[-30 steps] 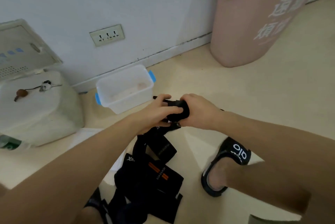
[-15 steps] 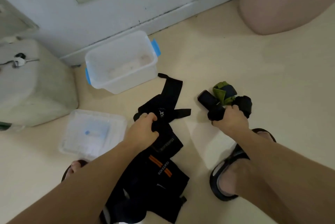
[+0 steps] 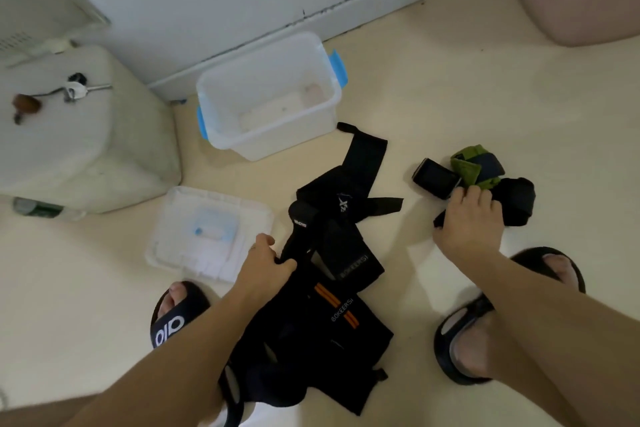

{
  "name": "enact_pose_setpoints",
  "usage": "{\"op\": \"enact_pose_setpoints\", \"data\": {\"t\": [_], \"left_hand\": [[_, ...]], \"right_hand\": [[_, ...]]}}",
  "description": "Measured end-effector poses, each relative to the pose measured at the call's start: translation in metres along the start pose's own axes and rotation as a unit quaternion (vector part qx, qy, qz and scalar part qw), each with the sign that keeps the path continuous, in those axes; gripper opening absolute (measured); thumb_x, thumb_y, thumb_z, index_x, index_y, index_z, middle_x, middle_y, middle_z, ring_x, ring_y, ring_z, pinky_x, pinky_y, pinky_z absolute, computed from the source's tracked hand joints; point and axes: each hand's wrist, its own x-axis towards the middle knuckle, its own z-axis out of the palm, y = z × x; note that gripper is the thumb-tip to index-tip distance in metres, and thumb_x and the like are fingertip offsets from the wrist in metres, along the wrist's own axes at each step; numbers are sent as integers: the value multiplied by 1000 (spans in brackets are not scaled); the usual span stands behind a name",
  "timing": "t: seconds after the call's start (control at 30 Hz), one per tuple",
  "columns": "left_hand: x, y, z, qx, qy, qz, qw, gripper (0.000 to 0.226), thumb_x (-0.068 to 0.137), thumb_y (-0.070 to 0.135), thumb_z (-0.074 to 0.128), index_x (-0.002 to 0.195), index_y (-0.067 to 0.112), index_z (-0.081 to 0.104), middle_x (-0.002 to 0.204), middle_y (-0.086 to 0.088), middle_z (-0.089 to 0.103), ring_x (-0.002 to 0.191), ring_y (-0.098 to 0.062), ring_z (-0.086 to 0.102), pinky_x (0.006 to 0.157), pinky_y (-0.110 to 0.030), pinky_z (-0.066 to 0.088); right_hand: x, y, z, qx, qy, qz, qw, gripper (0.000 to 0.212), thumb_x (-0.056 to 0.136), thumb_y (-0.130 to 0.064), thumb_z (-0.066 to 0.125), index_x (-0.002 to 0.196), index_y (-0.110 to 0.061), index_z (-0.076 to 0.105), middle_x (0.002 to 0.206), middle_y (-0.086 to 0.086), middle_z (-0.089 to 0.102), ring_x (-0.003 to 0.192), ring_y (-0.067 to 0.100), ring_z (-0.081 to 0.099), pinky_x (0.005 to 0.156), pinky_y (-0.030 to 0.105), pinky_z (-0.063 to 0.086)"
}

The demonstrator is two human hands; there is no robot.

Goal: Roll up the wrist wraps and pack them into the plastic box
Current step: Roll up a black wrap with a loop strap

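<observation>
Head view: the left hand (image 3: pixel 265 265) pinches one strap at the left edge of the loose wraps (image 3: pixel 332 274), a black tangle on the floor between the sandals. Lifting it could drag the others along, since the straps overlap. The right hand (image 3: pixel 465 222) rests curled on the rolled wraps (image 3: pixel 485 181), black and green bundles at right; let go, they may spring open. The plastic box (image 3: pixel 325 72) stands open and unfilled by the far wall, its lid (image 3: pixel 207 232) near the left hand.
</observation>
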Motion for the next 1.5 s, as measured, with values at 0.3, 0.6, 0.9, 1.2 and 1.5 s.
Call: {"op": "enact_pose_setpoints", "data": {"t": [0.3, 0.6, 0.9, 1.2, 1.5], "left_hand": [[-2, -14, -1, -125, -99, -56, 986, 94, 85, 31, 81, 154, 11, 20, 109, 4, 56, 106, -22, 62, 91, -33, 51], [-6, -11, -16, -208, -98, -61, 971, 17, 89, 19, 74, 101, 14, 64, 101, -12, 72, 93, -31, 74, 92, -44, 59], [-41, 4, -57, -266, 6, -29, 964, 7, 84, 9, 52, 78, 12, 48, 79, -5, 46, 70, -18, 43, 62, -27, 35], [-84, 24, -82, -274, 51, -41, 960, 17, 93, 14, 50, 76, 12, 48, 79, -3, 48, 70, -17, 46, 63, -28, 37], [-115, 21, -103, -162, 84, 83, 980, 27, 98, 29, 50, 108, 5, 57, 99, -4, 55, 85, -16, 50, 73, -30, 39]], "right_hand": [[-21, -101, -40, 276, -44, -137, 950, 40, 95, -17, 57, 133, -9, 55, 121, 12, 59, 107, 30, 59, 87, 40, 50], [-40, -135, -36, 420, -207, -107, 877, 47, 91, -29, 75, 133, -20, 58, 111, -3, 64, 94, 15, 58, 78, 26, 45], [-47, -104, -64, 371, -267, -80, 886, 22, 84, -16, 78, 100, -17, 63, 94, 0, 60, 80, 13, 53, 60, 25, 40], [-78, -88, -110, 344, -293, -151, 879, 9, 87, -19, 73, 85, -23, 65, 97, -1, 62, 90, 15, 57, 69, 27, 42], [-104, -66, -165, 346, -249, -182, 886, 10, 98, -21, 65, 89, -16, 65, 91, 0, 59, 88, 14, 55, 74, 26, 43]]}}
